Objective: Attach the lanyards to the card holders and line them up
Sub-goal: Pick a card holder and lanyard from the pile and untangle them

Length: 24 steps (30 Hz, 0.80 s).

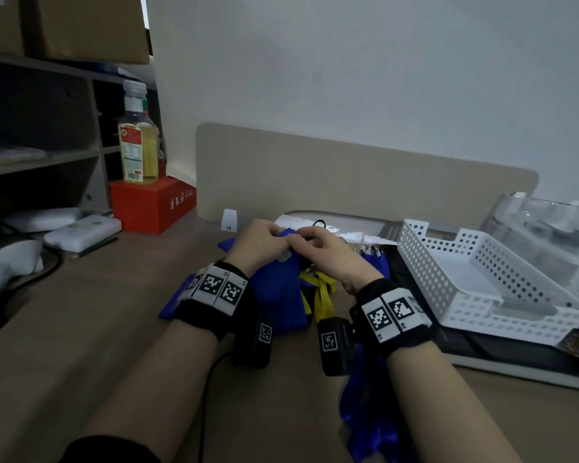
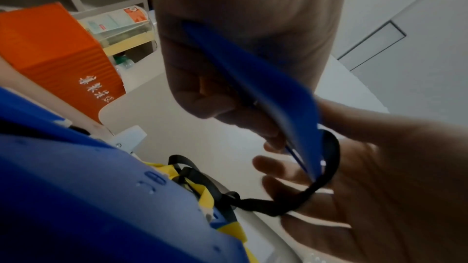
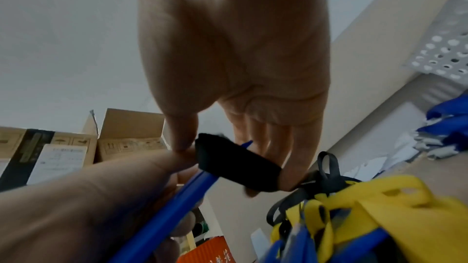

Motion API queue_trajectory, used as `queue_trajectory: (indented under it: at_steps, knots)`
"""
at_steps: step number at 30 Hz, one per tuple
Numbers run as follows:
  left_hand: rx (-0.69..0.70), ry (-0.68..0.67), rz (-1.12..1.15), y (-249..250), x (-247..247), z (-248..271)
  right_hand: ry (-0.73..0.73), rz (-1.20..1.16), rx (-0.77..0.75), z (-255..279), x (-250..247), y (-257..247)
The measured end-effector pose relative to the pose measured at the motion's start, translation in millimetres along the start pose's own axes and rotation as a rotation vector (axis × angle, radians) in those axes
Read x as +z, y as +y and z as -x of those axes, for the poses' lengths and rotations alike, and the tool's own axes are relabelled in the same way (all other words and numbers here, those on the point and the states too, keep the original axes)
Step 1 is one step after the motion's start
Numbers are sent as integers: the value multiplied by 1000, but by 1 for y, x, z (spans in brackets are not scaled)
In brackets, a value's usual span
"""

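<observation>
left hand [image 2: 228, 79] pinches card holder [image 2: 253, 87] | right hand [image 3: 228, 67] loops lanyard [image 3: 235, 165]

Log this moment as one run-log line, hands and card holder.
left hand: grips blue card holder | right hand: pinches black lanyard loop at holder's end | stage: attaching, not lined up

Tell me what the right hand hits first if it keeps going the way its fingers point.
Probably the left hand: the right hand points left and slightly away, fingertips already meeting it at the blue card holder both pinch. Depth unclear.
</observation>
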<state>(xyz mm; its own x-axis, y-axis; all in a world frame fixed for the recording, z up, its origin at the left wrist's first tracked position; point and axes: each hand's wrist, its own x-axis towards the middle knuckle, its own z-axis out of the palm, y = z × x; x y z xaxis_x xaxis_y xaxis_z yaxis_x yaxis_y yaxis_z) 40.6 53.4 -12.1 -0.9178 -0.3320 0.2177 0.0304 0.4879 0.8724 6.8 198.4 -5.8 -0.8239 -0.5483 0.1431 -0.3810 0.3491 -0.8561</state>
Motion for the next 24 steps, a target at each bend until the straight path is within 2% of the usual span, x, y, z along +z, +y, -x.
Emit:
queue_trajectory:
  at_steps: [4,7,10,13,16,20,24]
  knots:
    - [-45,23,-119,-4,-6,-2,-11,-84,-67,4,7,11]
    - [-60,-22,-221,-3,-8,-2,86,-107,-93,1,8,16]
    - [21,-75,-252,-4,-11,-2,154,-130,-86,-1,6,21]
    - [100,-123,-255,-1,-12,-1,203,-258,-58,3,3,20]
    - [163,-138,-244,2,-11,1,159,-383,33,4,2,20]
    - [179,-139,-199,0,-10,0,91,-585,195,-1,2,22]
    - [192,-137,-89,2,-10,3,-5,-752,258,-1,2,18]
